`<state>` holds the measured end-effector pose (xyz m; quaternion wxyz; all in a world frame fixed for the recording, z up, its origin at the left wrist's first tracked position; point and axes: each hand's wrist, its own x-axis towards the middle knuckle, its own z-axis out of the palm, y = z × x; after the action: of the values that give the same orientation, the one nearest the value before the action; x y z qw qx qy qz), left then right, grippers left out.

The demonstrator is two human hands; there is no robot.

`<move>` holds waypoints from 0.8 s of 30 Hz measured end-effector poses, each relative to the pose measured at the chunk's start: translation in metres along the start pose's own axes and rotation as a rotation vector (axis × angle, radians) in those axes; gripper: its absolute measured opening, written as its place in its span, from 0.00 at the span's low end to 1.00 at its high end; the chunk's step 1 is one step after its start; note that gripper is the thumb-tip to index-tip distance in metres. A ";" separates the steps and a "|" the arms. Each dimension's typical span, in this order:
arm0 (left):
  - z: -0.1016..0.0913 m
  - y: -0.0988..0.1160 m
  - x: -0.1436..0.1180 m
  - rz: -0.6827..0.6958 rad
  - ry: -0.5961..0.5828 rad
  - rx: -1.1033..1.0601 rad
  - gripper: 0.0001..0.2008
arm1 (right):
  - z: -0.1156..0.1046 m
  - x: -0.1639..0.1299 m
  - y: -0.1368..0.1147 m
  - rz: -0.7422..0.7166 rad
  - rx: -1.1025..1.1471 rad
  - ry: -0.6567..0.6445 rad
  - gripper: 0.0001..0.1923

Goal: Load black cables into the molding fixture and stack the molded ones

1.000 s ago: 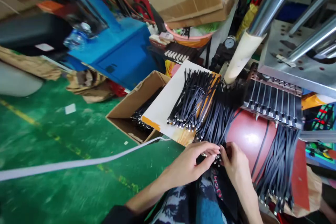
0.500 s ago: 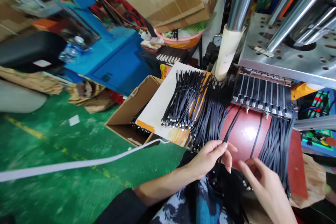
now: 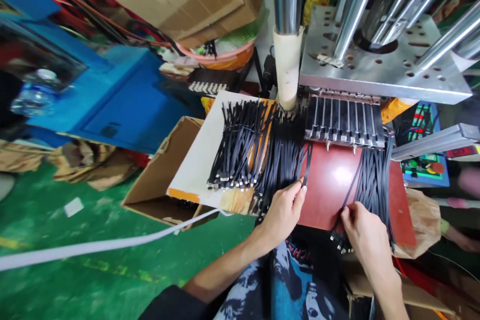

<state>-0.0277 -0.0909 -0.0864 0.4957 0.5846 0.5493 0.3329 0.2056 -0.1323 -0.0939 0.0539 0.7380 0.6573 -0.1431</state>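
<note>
My left hand [image 3: 283, 212] is closed in a pinch on one short, flat black cable [image 3: 308, 165], at the right edge of a dense cable pile [image 3: 282, 160]. My right hand [image 3: 365, 232] is closed over the lower left side of another pile of black cables [image 3: 373, 185]. A single cable [image 3: 351, 187] from that pile runs down into its fingertips, which partly hide its end. Between the hands lies the red-brown board [image 3: 326, 200]. Behind it, a fixture [image 3: 344, 119] holds several black cables side by side in slots.
A metal press plate [image 3: 386, 67] with chrome columns stands over the fixture. On a white board [image 3: 195, 160] at left rests another cable bundle [image 3: 240, 145]. An open carton [image 3: 157, 175] sits below it. A control box [image 3: 427, 167] and another person's arm [image 3: 461, 237] are at right.
My left hand has carried its cable leftward to the edge of the left pile. My right hand has closed on a cable by the right pile. The view has swung to the right.
</note>
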 end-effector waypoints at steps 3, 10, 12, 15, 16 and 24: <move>-0.005 0.009 -0.001 0.068 0.085 0.103 0.21 | -0.001 -0.002 -0.008 0.042 0.019 -0.013 0.18; -0.002 0.017 -0.014 -0.157 -0.312 -0.213 0.26 | 0.001 -0.008 -0.018 0.004 0.013 -0.055 0.12; 0.005 0.012 -0.017 -0.213 -0.429 -0.238 0.28 | 0.002 -0.010 -0.011 -0.006 0.136 -0.017 0.12; 0.022 0.003 -0.017 -0.297 -0.472 -0.345 0.31 | 0.000 -0.024 -0.009 -0.056 0.461 -0.010 0.14; 0.029 0.001 -0.016 -0.336 -0.459 -0.433 0.31 | -0.002 -0.031 -0.011 -0.089 0.587 -0.047 0.16; 0.057 0.016 -0.016 -0.436 -0.450 -1.019 0.24 | -0.031 -0.049 0.001 -0.221 1.008 -0.543 0.20</move>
<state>0.0278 -0.1176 -0.0857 0.8748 0.2030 0.3090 0.3130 0.2066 -0.1713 -0.0510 -0.1528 0.5363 0.5438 -0.6271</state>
